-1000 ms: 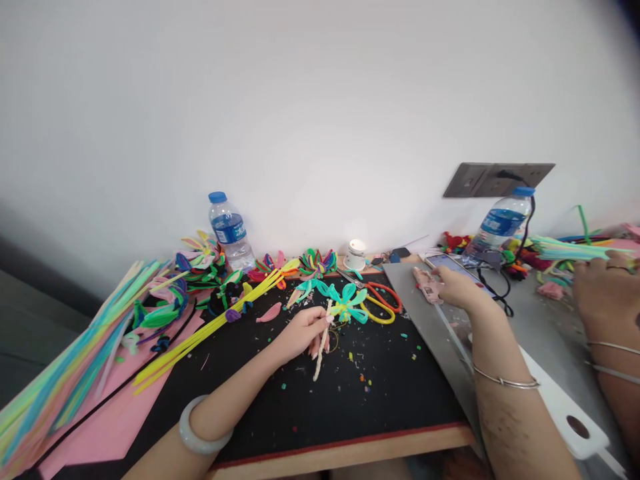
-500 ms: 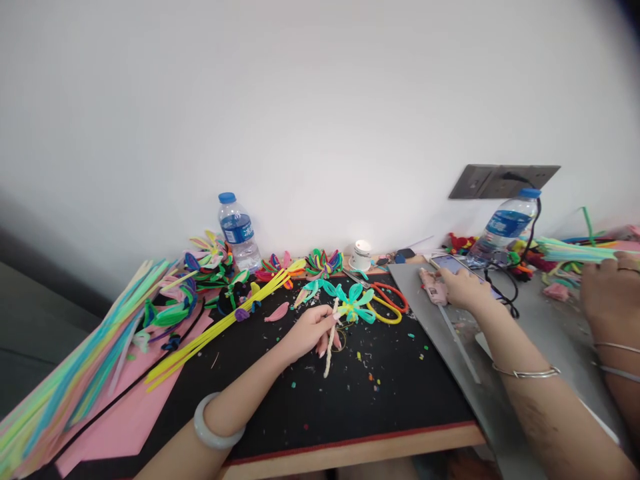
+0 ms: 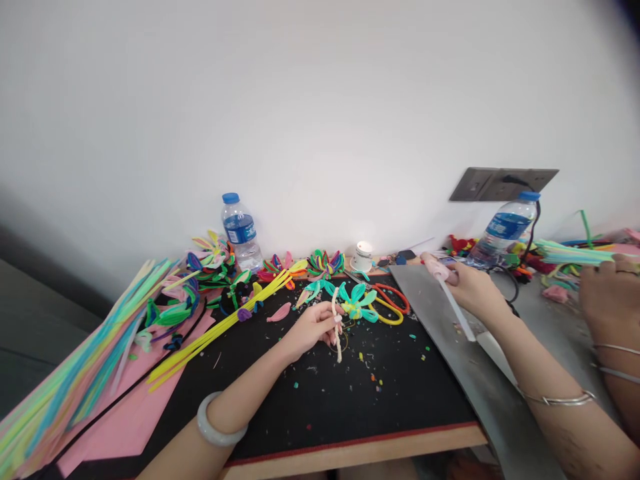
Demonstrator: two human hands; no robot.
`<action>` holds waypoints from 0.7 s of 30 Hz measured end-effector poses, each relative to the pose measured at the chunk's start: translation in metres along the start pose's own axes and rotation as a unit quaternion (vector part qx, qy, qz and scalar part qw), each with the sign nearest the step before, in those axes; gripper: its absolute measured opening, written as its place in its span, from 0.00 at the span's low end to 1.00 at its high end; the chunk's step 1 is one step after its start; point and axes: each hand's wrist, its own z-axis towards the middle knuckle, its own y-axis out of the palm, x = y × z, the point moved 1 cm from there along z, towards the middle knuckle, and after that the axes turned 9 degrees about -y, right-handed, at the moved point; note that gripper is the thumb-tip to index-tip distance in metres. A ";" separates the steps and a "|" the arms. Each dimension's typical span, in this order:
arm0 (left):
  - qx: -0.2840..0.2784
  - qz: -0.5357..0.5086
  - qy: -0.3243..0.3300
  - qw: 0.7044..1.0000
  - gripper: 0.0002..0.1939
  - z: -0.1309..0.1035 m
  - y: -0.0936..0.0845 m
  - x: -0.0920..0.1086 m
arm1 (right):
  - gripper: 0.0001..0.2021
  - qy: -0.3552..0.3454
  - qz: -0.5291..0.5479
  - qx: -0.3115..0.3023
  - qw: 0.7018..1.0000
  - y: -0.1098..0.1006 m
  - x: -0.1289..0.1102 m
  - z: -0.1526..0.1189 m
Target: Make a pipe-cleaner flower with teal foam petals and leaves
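My left hand (image 3: 316, 328) pinches a cream twisted stem (image 3: 339, 347) above the black mat (image 3: 350, 393). Just behind its fingertips lies a teal pipe-cleaner flower (image 3: 359, 303) with a yellow centre. My right hand (image 3: 470, 287) is wrapped round a pink glue gun (image 3: 436, 268), and a long translucent glue stick (image 3: 459, 312) sticks out of its back toward me. Orange and yellow scissors (image 3: 393, 304) rest right of the flower. A loose pink petal (image 3: 279, 313) lies left of my left hand.
Pipe cleaners (image 3: 95, 347) lie over pink paper (image 3: 135, 413) at left. Water bottles stand at left (image 3: 241, 230) and right (image 3: 506, 230). A white cup (image 3: 361, 256) is near the wall. Another person's hand (image 3: 607, 293) is at far right, beside a grey board (image 3: 425, 297).
My right hand has taken hold of the glue gun and lifted it off the grey board. The cream stem in my left hand has tilted, its lower end now farther right.
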 end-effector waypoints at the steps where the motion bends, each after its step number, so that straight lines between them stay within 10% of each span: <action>1: -0.001 -0.009 -0.001 1.000 0.16 -0.001 -0.001 0.001 | 0.15 -0.011 0.028 0.040 0.999 -0.005 -0.007 0.000; 12: 0.058 -0.069 0.007 0.996 0.15 0.001 -0.006 0.006 | 0.15 -0.112 0.445 0.043 0.887 0.027 -0.095 -0.003; 21: 0.063 -0.084 0.011 0.994 0.13 0.002 -0.006 0.006 | 0.09 -0.187 0.483 -0.065 0.853 0.055 -0.113 -0.020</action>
